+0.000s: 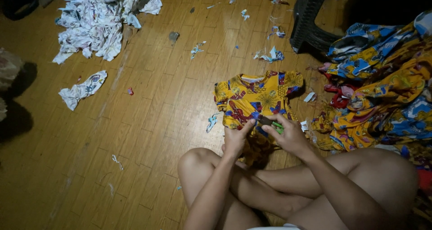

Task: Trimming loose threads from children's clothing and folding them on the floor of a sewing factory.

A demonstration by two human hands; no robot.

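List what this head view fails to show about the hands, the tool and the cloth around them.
- Small green-handled tool: mostly covered by the right hand; its kind and blade are unclear.
- Yellow patterned shirt: lower hem hidden behind the left hand and the right hand.
- Pile of yellow and blue fabric: cut off by the right edge.
- White printed fabric heap: cut off by the top edge.
- Dark stool: lost in shadow.

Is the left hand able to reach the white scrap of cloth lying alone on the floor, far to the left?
Probably not without leaning. The left hand pinches the yellow shirt, and the white scrap lies far across bare wooden floor. Nothing blocks the way.
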